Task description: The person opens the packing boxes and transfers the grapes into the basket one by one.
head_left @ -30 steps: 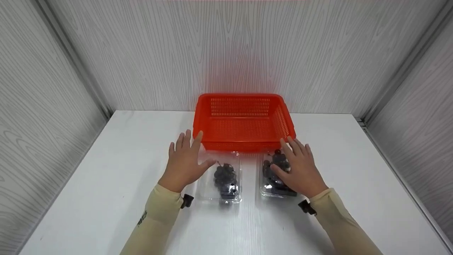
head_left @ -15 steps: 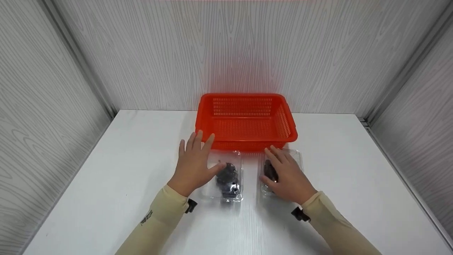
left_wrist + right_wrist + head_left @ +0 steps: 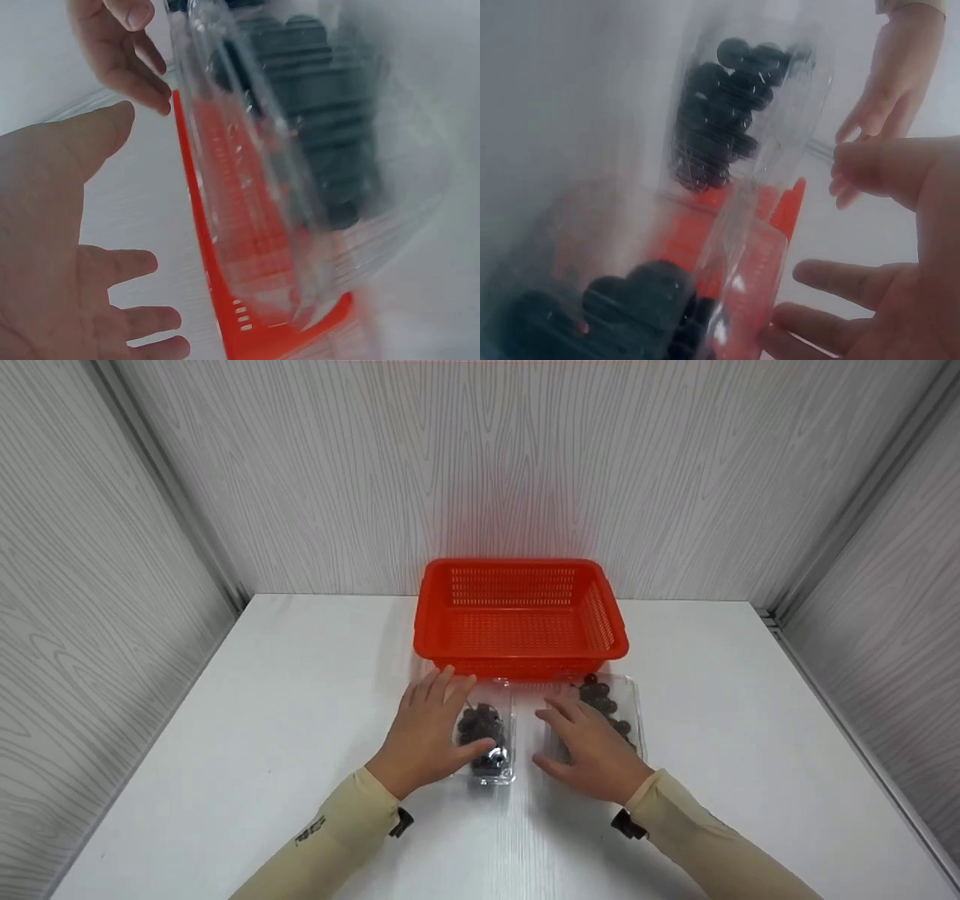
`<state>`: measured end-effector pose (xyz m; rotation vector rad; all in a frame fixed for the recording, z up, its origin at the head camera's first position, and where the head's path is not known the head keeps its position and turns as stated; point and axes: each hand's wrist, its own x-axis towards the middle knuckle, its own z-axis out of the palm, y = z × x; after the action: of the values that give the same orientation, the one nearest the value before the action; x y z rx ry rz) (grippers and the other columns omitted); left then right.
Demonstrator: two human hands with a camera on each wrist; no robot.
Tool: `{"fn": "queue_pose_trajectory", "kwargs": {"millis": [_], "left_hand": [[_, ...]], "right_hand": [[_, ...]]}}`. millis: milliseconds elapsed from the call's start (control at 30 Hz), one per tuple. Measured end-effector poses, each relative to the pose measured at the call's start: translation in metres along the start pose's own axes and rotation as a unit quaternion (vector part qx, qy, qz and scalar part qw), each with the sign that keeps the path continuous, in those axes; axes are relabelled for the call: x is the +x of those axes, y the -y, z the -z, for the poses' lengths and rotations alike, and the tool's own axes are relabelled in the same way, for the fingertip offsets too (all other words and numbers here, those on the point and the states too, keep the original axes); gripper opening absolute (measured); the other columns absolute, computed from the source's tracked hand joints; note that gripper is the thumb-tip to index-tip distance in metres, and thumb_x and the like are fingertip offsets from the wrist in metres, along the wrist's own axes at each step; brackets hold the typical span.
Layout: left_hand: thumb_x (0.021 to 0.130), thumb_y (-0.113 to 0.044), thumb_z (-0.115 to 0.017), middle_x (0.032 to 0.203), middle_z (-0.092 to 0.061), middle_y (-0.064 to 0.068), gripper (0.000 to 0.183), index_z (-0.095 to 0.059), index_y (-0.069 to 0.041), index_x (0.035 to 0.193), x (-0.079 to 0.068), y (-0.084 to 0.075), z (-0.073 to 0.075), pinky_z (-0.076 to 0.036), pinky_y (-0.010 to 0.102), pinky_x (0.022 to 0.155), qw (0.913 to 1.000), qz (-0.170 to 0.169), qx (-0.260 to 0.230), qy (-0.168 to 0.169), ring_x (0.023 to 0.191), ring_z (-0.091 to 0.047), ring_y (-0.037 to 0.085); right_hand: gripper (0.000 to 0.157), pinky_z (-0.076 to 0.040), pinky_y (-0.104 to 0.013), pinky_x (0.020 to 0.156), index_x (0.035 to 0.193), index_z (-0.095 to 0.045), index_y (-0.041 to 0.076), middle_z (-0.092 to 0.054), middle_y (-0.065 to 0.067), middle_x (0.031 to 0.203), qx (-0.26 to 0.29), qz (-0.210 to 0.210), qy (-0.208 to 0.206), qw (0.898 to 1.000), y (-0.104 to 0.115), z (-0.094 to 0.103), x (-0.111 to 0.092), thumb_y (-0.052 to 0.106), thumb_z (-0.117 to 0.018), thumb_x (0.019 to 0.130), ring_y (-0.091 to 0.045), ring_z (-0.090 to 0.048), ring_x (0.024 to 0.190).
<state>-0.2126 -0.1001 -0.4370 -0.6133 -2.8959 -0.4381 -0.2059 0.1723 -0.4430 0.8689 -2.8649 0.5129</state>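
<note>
Two clear plastic boxes of dark grapes lie side by side on the white table. My left hand (image 3: pixel 427 735) is over the outer side of the left box (image 3: pixel 504 691), fingers spread and thumb pointing across its grapes (image 3: pixel 480 724). Over the near part of the right box (image 3: pixel 630 694) is my right hand (image 3: pixel 596 754), its fingers slightly bent and thumb apart, covering some of the grapes (image 3: pixel 600 697). Neither hand grips anything. In the right wrist view the fingers (image 3: pixel 840 281) reach beside the box wall, and the left wrist view shows the left palm (image 3: pixel 45 247) facing a box.
A red plastic basket (image 3: pixel 521 658) with slotted sides stands just behind both boxes, near the back wall (image 3: pixel 487 450). Nothing shows inside it. Grey-white panels (image 3: pixel 97 585) enclose the table (image 3: pixel 247 720) on the left and right.
Both hands have moved inward and nearer the person. The right hand has shifted left over its box, uncovering grapes at the far right; the left hand has come over the left box. Boxes and basket look unmoved.
</note>
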Motion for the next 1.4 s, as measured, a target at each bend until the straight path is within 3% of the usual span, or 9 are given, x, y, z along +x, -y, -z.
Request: {"fn": "queue_pose_trajectory", "kwargs": {"millis": [167, 400, 667, 833, 1033, 1133, 1233, 1333, 1400], "left_hand": [[0.085, -0.070, -0.068, 0.163, -0.036, 0.013, 0.095, -0.039, -0.018, 0.159, -0.003, -0.002, -0.014, -0.024, 0.063, 0.121, 0.9996, -0.027, 0.002, 0.008, 0.151, -0.029, 0.035], [0.081, -0.080, -0.064, 0.164, -0.035, 0.014, 0.103, -0.040, -0.020, 0.160, -0.003, 0.000, -0.028, -0.021, 0.067, 0.120, 0.9967, -0.070, 0.036, 0.020, 0.153, -0.026, 0.036], [0.073, -0.084, -0.066, 0.168, -0.028, 0.013, 0.112, -0.033, -0.027, 0.163, 0.001, 0.003, -0.039, -0.019, 0.074, 0.116, 0.9954, -0.062, 0.030, 0.066, 0.156, -0.019, 0.037], [0.076, -0.086, -0.059, 0.167, -0.031, 0.013, 0.108, -0.034, -0.027, 0.163, 0.000, 0.002, -0.044, -0.020, 0.077, 0.114, 0.9954, -0.061, 0.043, 0.060, 0.156, -0.021, 0.037], [0.078, -0.087, -0.056, 0.167, -0.031, 0.013, 0.107, -0.033, -0.027, 0.163, -0.002, 0.001, -0.046, -0.020, 0.075, 0.115, 0.9960, -0.059, 0.037, 0.055, 0.155, -0.022, 0.037], [0.078, -0.086, -0.057, 0.167, -0.030, 0.012, 0.106, -0.034, -0.027, 0.163, -0.003, 0.000, -0.047, -0.021, 0.075, 0.115, 0.9971, -0.052, 0.028, 0.048, 0.154, -0.023, 0.037], [0.078, -0.086, -0.056, 0.166, -0.031, 0.012, 0.105, -0.036, -0.026, 0.162, -0.004, -0.001, -0.048, -0.022, 0.075, 0.114, 0.9980, -0.046, 0.028, 0.033, 0.154, -0.025, 0.037], [0.079, -0.087, -0.055, 0.165, -0.033, 0.013, 0.105, -0.037, -0.025, 0.162, -0.004, -0.002, -0.051, -0.024, 0.076, 0.113, 0.9985, -0.042, 0.031, 0.018, 0.153, -0.027, 0.038], [0.079, -0.088, -0.053, 0.164, -0.035, 0.014, 0.106, -0.036, -0.024, 0.162, -0.003, -0.003, -0.052, -0.025, 0.076, 0.112, 0.9986, -0.040, 0.032, 0.011, 0.153, -0.027, 0.038]], "right_hand": [[0.052, -0.040, -0.052, 0.115, 0.134, -0.064, 0.008, -0.056, -0.016, 0.148, -0.025, 0.045, 0.022, 0.998, 0.002, -0.005, 0.002, 0.038, -0.075, 0.092, -0.036, -0.052, 0.137], [0.046, -0.032, -0.057, 0.119, 0.134, -0.066, 0.012, -0.061, -0.010, 0.140, -0.058, 0.100, 0.068, 0.991, 0.004, -0.013, 0.006, 0.036, -0.073, 0.095, -0.031, -0.053, 0.134], [0.052, -0.029, -0.059, 0.120, 0.145, -0.060, 0.017, -0.064, -0.007, 0.134, -0.065, 0.131, 0.091, 0.985, 0.001, -0.020, 0.012, 0.027, -0.073, 0.096, -0.029, -0.057, 0.129], [0.059, -0.028, -0.057, 0.121, 0.149, -0.057, 0.023, -0.063, -0.006, 0.137, -0.098, 0.160, 0.098, 0.977, -0.004, -0.019, 0.012, 0.029, -0.077, 0.094, -0.028, -0.055, 0.130], [0.061, -0.037, -0.051, 0.118, 0.150, -0.056, 0.025, -0.060, -0.006, 0.143, -0.107, 0.190, 0.091, 0.972, -0.009, -0.020, 0.011, 0.029, -0.077, 0.093, -0.027, -0.053, 0.133], [0.058, -0.041, -0.048, 0.115, 0.149, -0.057, 0.022, -0.062, -0.006, 0.139, -0.097, 0.181, 0.085, 0.975, -0.005, -0.022, 0.011, 0.026, -0.075, 0.095, -0.027, -0.055, 0.130], [0.050, -0.051, -0.045, 0.104, 0.145, -0.062, 0.015, -0.069, -0.007, 0.124, -0.067, 0.143, 0.081, 0.984, 0.004, -0.024, 0.012, 0.023, -0.073, 0.096, -0.025, -0.064, 0.114], [0.043, -0.059, -0.042, 0.089, 0.138, -0.064, 0.004, -0.074, -0.008, 0.107, -0.008, 0.092, 0.078, 0.993, 0.015, -0.028, 0.014, 0.018, -0.070, 0.097, -0.023, -0.071, 0.095], [0.045, -0.061, -0.041, 0.077, 0.139, -0.059, -0.001, -0.075, -0.008, 0.100, 0.055, 0.051, 0.095, 0.993, 0.021, -0.030, 0.013, 0.014, -0.069, 0.098, -0.021, -0.072, 0.082]]}}
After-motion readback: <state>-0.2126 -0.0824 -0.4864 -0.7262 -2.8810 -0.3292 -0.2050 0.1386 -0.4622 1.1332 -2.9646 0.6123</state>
